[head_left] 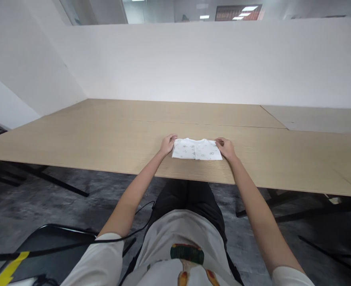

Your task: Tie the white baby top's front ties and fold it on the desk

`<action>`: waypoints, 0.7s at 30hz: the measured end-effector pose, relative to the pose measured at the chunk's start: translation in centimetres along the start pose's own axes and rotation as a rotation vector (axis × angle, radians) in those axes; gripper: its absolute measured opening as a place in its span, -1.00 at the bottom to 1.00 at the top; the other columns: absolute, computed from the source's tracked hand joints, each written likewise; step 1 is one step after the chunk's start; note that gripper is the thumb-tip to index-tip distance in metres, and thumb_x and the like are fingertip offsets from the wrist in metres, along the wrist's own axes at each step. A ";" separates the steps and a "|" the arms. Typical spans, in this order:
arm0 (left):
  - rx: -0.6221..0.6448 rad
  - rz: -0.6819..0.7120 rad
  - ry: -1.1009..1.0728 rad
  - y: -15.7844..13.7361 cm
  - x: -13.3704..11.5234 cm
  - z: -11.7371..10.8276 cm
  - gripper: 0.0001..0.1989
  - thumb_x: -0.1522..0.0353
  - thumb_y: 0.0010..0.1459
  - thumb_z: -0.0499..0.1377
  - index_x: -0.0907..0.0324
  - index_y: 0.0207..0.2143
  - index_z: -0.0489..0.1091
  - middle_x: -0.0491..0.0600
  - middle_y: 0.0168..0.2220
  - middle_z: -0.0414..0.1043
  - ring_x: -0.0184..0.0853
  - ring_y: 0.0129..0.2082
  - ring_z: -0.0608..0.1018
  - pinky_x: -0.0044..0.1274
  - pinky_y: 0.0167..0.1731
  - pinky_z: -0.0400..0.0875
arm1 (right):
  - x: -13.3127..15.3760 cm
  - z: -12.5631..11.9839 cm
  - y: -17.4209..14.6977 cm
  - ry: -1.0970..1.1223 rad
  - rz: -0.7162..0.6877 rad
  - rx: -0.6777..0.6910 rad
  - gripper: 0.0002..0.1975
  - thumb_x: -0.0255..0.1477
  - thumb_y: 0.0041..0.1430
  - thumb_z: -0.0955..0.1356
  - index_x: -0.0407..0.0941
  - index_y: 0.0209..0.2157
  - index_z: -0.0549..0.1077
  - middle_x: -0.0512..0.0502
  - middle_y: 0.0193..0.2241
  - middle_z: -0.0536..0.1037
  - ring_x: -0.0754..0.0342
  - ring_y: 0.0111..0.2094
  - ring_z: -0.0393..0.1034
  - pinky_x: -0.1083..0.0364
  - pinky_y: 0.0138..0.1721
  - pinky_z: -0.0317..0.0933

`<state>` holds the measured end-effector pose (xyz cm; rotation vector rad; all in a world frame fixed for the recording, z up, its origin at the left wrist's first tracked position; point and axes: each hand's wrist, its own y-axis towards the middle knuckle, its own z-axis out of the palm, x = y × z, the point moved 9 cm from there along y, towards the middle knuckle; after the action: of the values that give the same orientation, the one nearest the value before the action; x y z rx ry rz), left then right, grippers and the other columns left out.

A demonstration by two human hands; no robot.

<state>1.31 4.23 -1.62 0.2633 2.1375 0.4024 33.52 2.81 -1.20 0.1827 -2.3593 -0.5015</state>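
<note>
A small white baby shirt (205,151) with a faint scattered print lies folded flat into a wide strip on the wooden table (118,139). Its curved neckline faces the wall, and a seam or opening runs down its middle. At the shirt's upper left corner is my left hand (167,144), its fingers closed on the edge. My right hand (226,148) has its fingers bent and pinched at the upper right corner. The fingertips are partly hidden against the cloth.
A white wall (175,63) with glass above it rises behind the table. A black chair (53,242) with yellow tape stands at the lower left. A black cable (109,240) crosses by my left arm. Dark table legs (56,180) show underneath.
</note>
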 end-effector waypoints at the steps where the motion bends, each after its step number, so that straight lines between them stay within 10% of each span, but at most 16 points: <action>1: -0.020 -0.011 -0.004 0.0 0.1 -0.2 -0.64 0.34 0.23 -0.04 0.29 -0.07 0.44 0.12 -0.09 0.52 -0.30 -0.11 0.53 -0.47 -0.03 0.37 | 0.0 -0.1 0.0 -0.002 0.001 -0.011 -0.68 -0.45 0.12 0.31 -0.28 -0.11 0.50 -0.32 -0.16 0.57 -0.07 -0.15 0.46 -0.01 -0.07 0.28; 21: 0.111 0.014 0.044 0.0 0.2 1.0 -0.68 0.36 0.17 0.02 0.28 -0.16 0.50 0.10 -0.13 0.54 -0.25 -0.15 0.54 -0.45 -0.10 0.40 | 0.4 0.0 -0.1 -0.130 -0.010 0.049 -0.72 -0.47 0.14 0.26 -0.22 -0.23 0.57 -0.25 -0.21 0.59 -0.05 -0.18 0.45 0.04 -0.09 0.25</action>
<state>2.00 4.45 -2.34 0.3352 2.2056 0.3000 33.19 2.62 -0.96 0.1897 -2.4999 -0.4739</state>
